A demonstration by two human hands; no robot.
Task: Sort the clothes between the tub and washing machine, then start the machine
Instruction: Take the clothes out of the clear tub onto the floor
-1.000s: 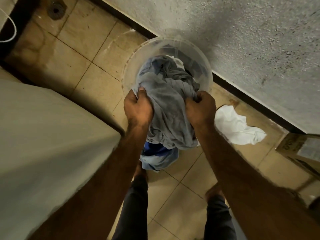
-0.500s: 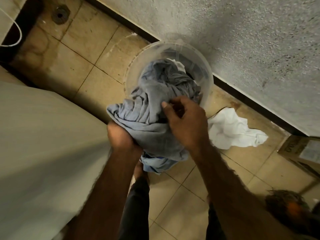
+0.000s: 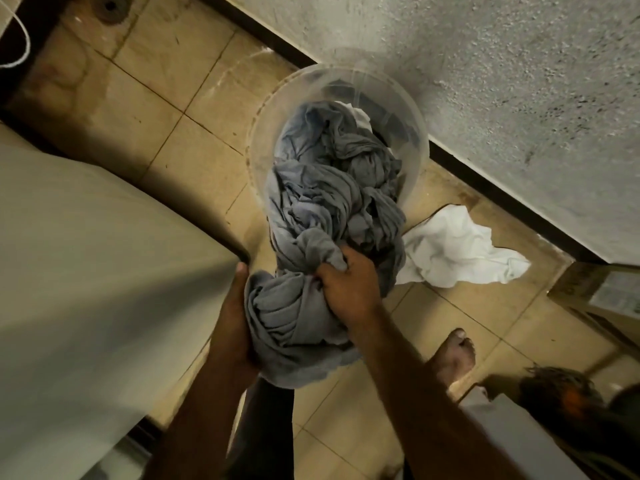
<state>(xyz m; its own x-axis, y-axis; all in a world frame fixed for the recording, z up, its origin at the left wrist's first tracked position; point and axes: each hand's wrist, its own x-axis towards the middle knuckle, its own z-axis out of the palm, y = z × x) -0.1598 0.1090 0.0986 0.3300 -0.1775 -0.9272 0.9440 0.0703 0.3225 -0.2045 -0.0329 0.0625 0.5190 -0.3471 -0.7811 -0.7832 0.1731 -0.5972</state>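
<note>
We see a beige tiled floor point(image 3: 166, 109) with dark grout lines, and a round floor drain point(image 3: 110, 5) near the top left corner. A rough grey plastered wall point(image 3: 502, 98) runs along a dark skirting strip point(image 3: 485, 181). A cardboard box point(image 3: 602, 299) sits at the right edge. A thin white cord point(image 3: 21, 46) loops at the left edge.

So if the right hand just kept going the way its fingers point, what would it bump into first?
The right hand points up the picture, toward the wall. It is already gripping the grey cloth, so more of that bunched cloth comes first, then probably the clear tub behind it. Depth is hard to judge here.
</note>
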